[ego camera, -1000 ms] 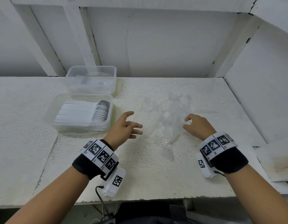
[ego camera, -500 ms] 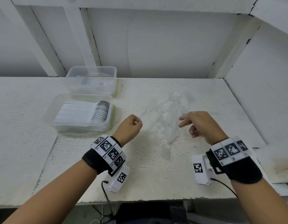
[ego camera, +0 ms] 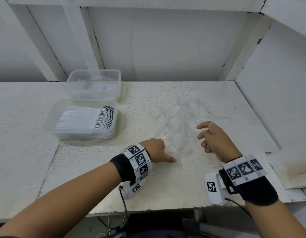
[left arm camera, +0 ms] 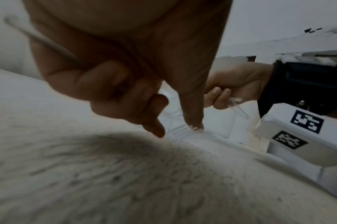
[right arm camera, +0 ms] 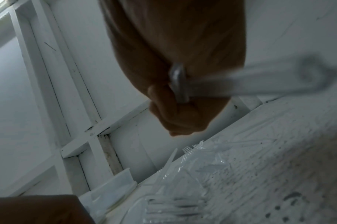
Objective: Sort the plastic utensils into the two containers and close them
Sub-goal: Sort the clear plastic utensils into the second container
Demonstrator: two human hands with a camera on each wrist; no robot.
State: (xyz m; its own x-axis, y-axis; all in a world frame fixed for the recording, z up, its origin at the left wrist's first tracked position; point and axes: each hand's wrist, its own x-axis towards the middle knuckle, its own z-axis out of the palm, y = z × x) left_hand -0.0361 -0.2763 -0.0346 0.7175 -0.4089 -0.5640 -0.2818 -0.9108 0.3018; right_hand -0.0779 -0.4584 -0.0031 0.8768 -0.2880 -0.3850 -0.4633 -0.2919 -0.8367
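Left hand point(ego camera: 155, 149) grips clear utensil handle point(left arm camera: 49, 44), index fingertip touching fork tines point(left arm camera: 185, 131) on table point(ego camera: 166, 182). Right hand point(ego camera: 215, 141) clutches clear utensils point(right arm camera: 240, 84); utensil pile point(ego camera: 179, 124) between hands.

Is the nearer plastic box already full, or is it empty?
Partly filled. The nearer container holds a packed row of utensils lying side by side; its lid is off.

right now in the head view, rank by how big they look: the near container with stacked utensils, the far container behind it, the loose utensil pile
1. Near container, though being closer flatters it.
2. Loose utensil pile and far container: too alike to rank, since the clear pile's edges blur into the table.
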